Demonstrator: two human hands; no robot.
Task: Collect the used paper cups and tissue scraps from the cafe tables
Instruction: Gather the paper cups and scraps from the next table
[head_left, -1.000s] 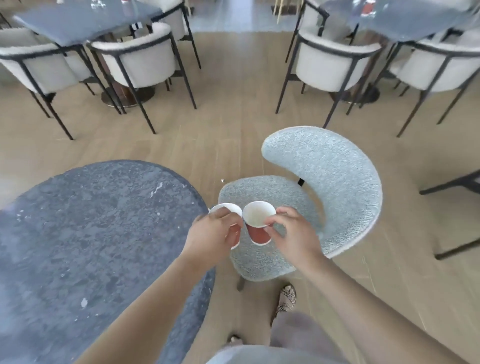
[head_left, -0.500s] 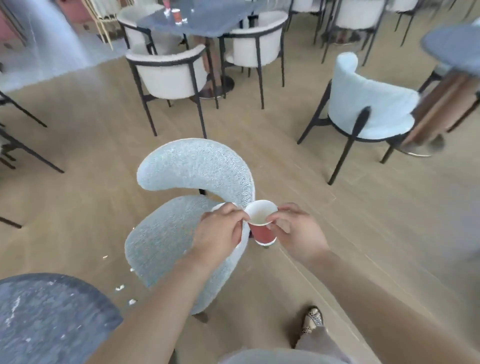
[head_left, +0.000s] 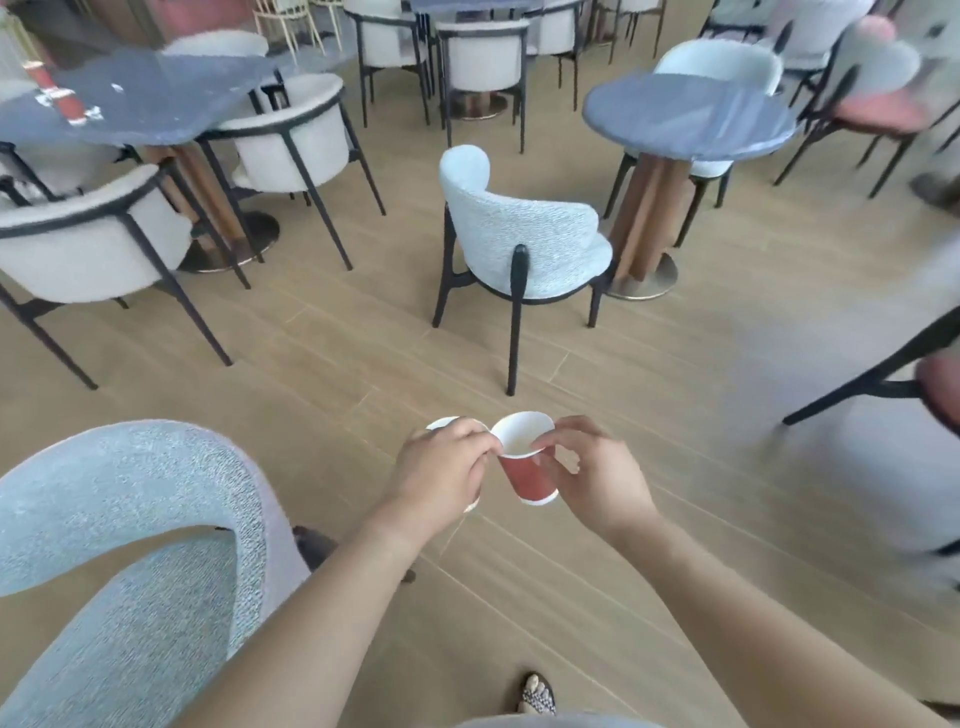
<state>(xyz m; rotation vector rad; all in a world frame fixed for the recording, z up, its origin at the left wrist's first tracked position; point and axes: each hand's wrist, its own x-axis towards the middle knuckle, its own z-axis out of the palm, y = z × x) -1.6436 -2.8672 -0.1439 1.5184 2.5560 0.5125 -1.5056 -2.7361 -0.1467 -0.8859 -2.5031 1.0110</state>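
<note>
Your right hand (head_left: 597, 475) pinches the rim of a red paper cup (head_left: 527, 475) between thumb and fingertips, the cup tilted with its white inside facing you. Your left hand (head_left: 441, 467) is curled round a second cup (head_left: 440, 423), of which only a strip of white rim shows above the knuckles. The two rims are touching or very nearly so, in the air at waist level above the wooden floor (head_left: 675, 415), well away from any table.

The sensible step here looks like nesting one cup inside the other, so that one hand comes free. Bring the red paper cup upright first; if any liquid is left in it, the tilt could spill it, though you cannot see the bottom from here. Seat its base squarely in the mouth of the second cup and press down lightly. Paper walls buckle easily, so hold by the rim roll, not by squeezing the sides.

Once stacked, head for the table (head_left: 156, 98) at far left, where more red cups (head_left: 67, 106) and some white scraps (head_left: 117, 87) lie; they are blurred. Mind the grey chair (head_left: 519, 234) standing ahead of you.
</note>
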